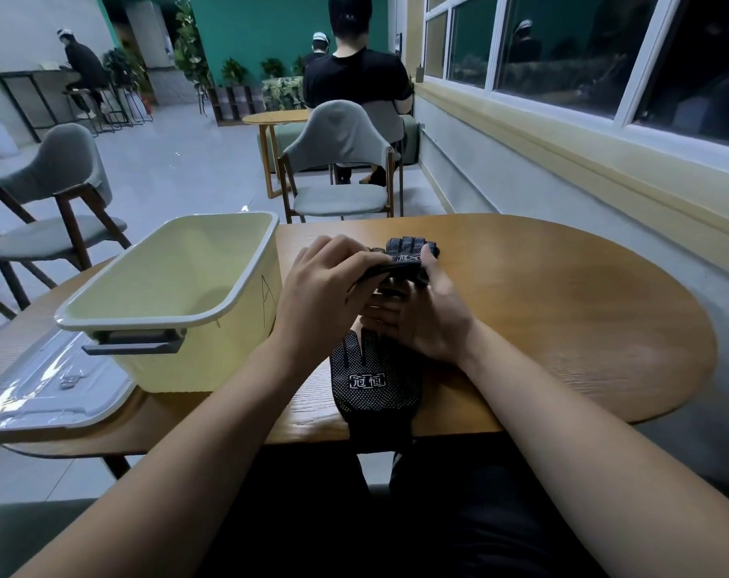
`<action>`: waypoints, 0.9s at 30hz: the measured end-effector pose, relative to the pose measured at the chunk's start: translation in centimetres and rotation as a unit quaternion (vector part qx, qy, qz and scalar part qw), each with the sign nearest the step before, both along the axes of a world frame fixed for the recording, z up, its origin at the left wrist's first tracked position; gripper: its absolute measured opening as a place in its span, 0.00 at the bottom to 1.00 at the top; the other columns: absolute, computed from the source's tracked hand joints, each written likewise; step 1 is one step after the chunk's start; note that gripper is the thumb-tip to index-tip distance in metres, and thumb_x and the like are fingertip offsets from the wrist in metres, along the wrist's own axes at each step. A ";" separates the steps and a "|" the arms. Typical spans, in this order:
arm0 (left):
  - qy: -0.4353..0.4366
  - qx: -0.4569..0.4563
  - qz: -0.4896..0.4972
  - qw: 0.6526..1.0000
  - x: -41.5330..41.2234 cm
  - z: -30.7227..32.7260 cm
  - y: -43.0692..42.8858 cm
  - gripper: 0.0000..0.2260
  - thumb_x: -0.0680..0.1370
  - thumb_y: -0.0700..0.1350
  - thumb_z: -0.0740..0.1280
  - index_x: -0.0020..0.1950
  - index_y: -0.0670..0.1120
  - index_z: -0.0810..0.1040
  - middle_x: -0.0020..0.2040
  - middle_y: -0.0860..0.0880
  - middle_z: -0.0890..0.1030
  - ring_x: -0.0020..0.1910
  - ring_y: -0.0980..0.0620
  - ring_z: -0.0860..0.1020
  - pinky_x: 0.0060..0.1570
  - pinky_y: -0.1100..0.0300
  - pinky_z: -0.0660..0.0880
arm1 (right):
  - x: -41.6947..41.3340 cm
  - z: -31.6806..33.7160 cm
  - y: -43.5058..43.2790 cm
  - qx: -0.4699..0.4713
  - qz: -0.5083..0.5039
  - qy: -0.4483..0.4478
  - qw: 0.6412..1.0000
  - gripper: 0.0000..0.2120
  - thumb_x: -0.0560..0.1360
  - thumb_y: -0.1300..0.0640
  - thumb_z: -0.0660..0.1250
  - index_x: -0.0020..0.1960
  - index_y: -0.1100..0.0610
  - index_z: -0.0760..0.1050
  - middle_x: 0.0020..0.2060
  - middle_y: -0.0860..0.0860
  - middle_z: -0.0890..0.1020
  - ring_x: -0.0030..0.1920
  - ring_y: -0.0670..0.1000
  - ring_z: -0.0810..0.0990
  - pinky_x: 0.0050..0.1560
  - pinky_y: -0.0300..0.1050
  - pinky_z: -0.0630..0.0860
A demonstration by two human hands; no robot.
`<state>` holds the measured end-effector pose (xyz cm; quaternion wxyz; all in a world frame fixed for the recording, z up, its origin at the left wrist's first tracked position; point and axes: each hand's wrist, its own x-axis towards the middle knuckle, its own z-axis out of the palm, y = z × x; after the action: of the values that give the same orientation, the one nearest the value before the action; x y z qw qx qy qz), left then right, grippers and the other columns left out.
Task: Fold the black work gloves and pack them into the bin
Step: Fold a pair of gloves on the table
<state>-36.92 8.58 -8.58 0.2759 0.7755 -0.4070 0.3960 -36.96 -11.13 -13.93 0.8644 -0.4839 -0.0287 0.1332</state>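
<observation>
A black dotted work glove [410, 253] is held above the wooden table [563, 310], bent over on itself. My left hand [325, 294] grips its near edge from the left, fingers curled over it. My right hand [431, 319] holds it from the right with the thumb up against the glove. A second black glove [375, 385] with a white label lies flat at the table's near edge, its cuff hanging over. The pale yellow bin [229, 298] stands open on the left, nothing visible inside.
The bin's clear lid [49, 390] lies at the table's left near corner. Grey chairs [341, 160] stand beyond the table and to the left. A seated person [354, 77] faces away at another table. A window wall runs along the right.
</observation>
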 end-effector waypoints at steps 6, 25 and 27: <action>0.021 0.020 -0.023 0.999 -1.7 -0.9 1.4 0.08 0.82 0.50 0.74 0.59 0.49 0.88 0.49 0.52 0.81 0.49 0.46 0.78 0.48 0.45 0.76 | 0.0 0.2 -0.9 0.099 0.036 0.031 0.994 0.47 0.78 0.22 0.52 0.71 0.61 0.79 0.70 0.60 0.80 0.72 0.61 0.77 0.78 0.63 0.67; 0.103 0.058 -0.003 0.993 -8.0 -5.9 4.6 0.07 0.80 0.50 0.75 0.54 0.49 0.87 0.48 0.54 0.81 0.48 0.53 0.77 0.44 0.51 0.73 | -1.0 0.6 -0.2 0.057 0.252 0.006 0.966 0.43 0.82 0.27 0.54 0.80 0.63 0.63 0.81 0.67 0.55 0.82 0.66 0.55 0.84 0.66 0.46; 0.115 0.067 -0.007 0.991 -8.4 -6.1 4.6 0.08 0.80 0.52 0.74 0.55 0.50 0.87 0.49 0.54 0.82 0.47 0.53 0.78 0.43 0.51 0.73 | -0.9 0.5 -0.3 0.048 0.263 0.011 0.964 0.42 0.82 0.27 0.54 0.78 0.61 0.64 0.79 0.66 0.56 0.79 0.65 0.57 0.84 0.66 0.47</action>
<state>-45.29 13.18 -14.69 0.2711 0.8297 -0.4032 0.2747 -37.82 -11.46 -13.46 0.8214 -0.4160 -0.1518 0.3596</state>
